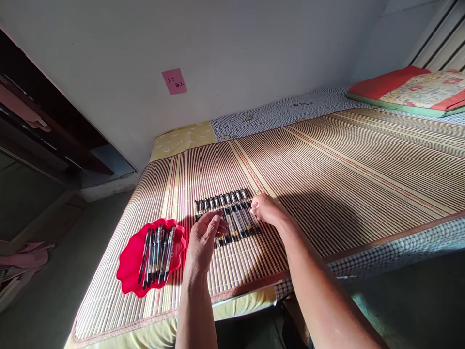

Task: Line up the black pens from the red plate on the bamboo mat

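Several capped pens (238, 220) lie side by side in a row on the bamboo mat (308, 174), their black caps toward the wall. My left hand (205, 235) is over the left part of this row, fingers stretched out and thumb apart, hiding some of the pens. At the right end of the row is my right hand (267, 208), its fingers curled closed right by the last pen. Whether it grips that pen cannot be made out. Left of my left hand, a red scalloped plate (127, 264) holds a loose bunch of more pens (159, 254).
The mat covers a bed, with a checked sheet (269, 114) showing along the wall. A folded red and floral quilt (410, 89) lies at the far right. A pink paper note (174, 81) is stuck to the wall. The bed's front edge runs just below my forearms.
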The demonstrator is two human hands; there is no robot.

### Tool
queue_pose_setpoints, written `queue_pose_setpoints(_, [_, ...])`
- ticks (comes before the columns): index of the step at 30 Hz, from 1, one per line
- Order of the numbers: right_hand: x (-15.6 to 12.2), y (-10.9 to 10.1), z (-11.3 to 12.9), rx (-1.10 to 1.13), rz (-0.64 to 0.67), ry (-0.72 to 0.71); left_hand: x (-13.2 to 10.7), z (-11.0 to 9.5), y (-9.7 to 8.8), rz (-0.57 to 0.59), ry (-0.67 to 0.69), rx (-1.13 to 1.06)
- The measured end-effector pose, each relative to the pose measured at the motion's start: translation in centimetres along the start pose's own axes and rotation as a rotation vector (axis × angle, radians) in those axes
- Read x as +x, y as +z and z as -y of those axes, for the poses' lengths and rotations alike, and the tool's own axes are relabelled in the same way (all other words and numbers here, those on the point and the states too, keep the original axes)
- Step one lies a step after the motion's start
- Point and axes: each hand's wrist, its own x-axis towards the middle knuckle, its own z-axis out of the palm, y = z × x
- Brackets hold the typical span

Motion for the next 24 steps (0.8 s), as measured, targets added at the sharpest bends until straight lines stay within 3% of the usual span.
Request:
queue_pose_setpoints(17, [-0.7, -0.6, 1.2, 0.012, 0.026, -0.005, 0.0, -0.2, 0.0, -0.009, -0.010, -0.003])
queue_pose_setpoints(24, [0.2, 0.0, 0.1, 0.049, 0.022, -0.008, -0.1, -0.1, 0.0, -0.001, -0.007, 0.004])
